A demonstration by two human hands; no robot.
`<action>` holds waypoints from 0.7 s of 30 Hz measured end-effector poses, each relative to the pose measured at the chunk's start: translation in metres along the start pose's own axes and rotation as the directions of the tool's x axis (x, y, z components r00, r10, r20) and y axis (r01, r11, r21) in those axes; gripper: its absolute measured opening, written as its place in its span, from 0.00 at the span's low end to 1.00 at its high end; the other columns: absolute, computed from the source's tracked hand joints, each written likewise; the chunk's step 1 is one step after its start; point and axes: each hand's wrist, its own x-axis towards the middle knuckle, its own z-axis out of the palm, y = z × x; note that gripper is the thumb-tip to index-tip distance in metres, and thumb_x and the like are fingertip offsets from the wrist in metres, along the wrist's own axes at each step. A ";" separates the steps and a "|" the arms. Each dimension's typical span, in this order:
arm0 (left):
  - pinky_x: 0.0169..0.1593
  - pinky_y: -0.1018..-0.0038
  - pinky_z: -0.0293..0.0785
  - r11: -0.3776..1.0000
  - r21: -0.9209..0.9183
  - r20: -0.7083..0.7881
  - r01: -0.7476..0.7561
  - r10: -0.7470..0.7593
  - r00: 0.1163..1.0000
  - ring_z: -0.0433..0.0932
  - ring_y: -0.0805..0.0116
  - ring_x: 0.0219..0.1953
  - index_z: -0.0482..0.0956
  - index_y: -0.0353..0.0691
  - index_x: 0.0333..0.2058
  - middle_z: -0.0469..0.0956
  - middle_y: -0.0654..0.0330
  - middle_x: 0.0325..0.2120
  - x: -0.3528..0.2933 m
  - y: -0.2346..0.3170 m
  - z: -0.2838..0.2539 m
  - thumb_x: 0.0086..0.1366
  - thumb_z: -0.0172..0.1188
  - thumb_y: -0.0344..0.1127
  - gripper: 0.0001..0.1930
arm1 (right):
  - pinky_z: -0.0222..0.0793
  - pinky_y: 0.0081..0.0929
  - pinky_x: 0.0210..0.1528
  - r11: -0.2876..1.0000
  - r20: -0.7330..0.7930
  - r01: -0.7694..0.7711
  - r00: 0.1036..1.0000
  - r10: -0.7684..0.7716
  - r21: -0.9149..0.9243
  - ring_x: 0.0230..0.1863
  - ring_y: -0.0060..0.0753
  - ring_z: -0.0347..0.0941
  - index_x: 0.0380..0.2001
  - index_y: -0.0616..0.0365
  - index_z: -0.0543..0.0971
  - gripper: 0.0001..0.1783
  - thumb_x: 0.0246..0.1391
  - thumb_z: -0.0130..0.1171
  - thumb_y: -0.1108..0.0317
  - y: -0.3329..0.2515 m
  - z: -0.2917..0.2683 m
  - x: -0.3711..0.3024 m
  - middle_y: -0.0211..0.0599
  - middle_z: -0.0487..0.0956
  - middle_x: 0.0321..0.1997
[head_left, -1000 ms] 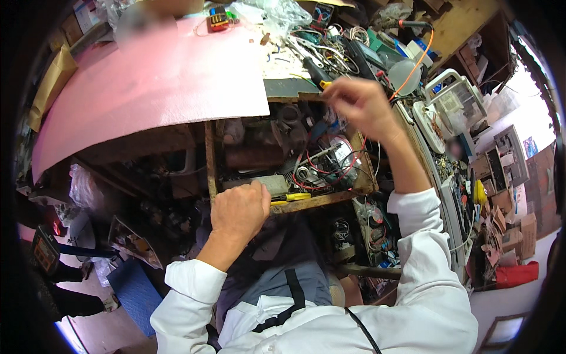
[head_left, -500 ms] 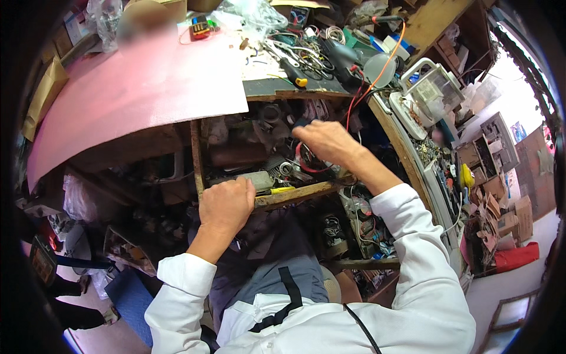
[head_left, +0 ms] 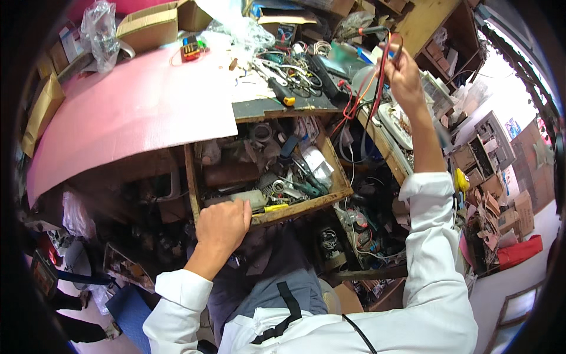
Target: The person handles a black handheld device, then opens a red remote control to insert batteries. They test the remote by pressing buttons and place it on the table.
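Bench [head_left: 253, 108]: we find it behind the drawer, crowded with goods, its dark edge bare just beyond the drawer's back.

Sheet [head_left: 135, 112], pink: laid over the bench, from behind the drawer's left part out to its left.

Drawer [head_left: 321, 202], wooden: we record it as pulled out and full of mixed parts and tools.

Panel [head_left: 131, 312], blue: low down, well apart from the drawer, to its left and nearer the body.

Carton [head_left: 150, 26], brown cardboard: well behind the drawer and to its left.

Right hand [head_left: 407, 82]: raised beyond the drawer's back right corner, fingers bent and closed about a bunch of leads.

Left hand [head_left: 223, 227]: folded over the drawer's front rail near the left end; its fingertips are hidden, so we cannot tell whether it grips the wood.

Leads [head_left: 382, 74], red and black: looped from the right hand, running down toward the drawer's back right corner, outside it.

Cylinder [head_left: 230, 174], reddish brown: lying inside the drawer, on the left.

Screwdriver [head_left: 283, 93], black with a yellow end: on the bench, just behind the drawer.

Block [head_left: 250, 197], pale: inside the drawer, by the front rail.

Meter [head_left: 190, 51], yellow and dark: on the sheet, well behind the drawer.

Handle [head_left: 276, 208], yellow: inside the drawer, against the front rail.
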 end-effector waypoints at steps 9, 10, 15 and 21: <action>0.28 0.55 0.79 0.999 -0.014 0.038 0.049 -0.048 0.998 0.82 0.47 0.22 0.81 0.40 0.24 0.81 0.49 0.20 0.003 0.002 -0.005 0.71 0.53 0.45 0.20 | 0.75 0.48 0.55 0.595 -0.024 -0.044 0.999 0.041 -0.802 0.52 0.57 0.80 0.42 0.55 0.84 0.17 0.61 0.58 0.54 0.025 0.028 0.149 0.53 0.83 0.49; 0.28 0.55 0.79 0.998 -0.015 0.042 0.061 -0.060 0.997 0.82 0.47 0.22 0.81 0.40 0.24 0.81 0.49 0.20 0.003 0.001 -0.006 0.71 0.53 0.45 0.20 | 0.74 0.47 0.58 0.576 -0.040 -0.133 0.984 0.171 -0.806 0.56 0.56 0.79 0.45 0.55 0.84 0.19 0.59 0.60 0.53 0.026 0.038 0.155 0.52 0.83 0.53; 0.28 0.55 0.79 0.996 -0.018 0.054 0.093 -0.092 0.994 0.82 0.47 0.22 0.82 0.40 0.24 0.81 0.49 0.19 0.004 0.000 -0.005 0.70 0.53 0.45 0.19 | 0.75 0.47 0.56 0.472 0.146 -0.145 0.838 0.526 -0.869 0.57 0.51 0.80 0.52 0.57 0.84 0.31 0.54 0.64 0.43 0.057 0.097 0.144 0.51 0.83 0.55; 0.26 0.56 0.78 0.995 -0.025 0.075 0.100 -0.097 0.992 0.82 0.49 0.21 0.82 0.41 0.24 0.81 0.51 0.18 0.004 0.000 -0.006 0.70 0.54 0.45 0.19 | 0.79 0.42 0.40 0.600 0.382 -0.130 0.661 0.646 -0.789 0.39 0.51 0.83 0.42 0.74 0.83 0.47 0.43 0.71 0.32 0.092 0.115 0.117 0.58 0.84 0.43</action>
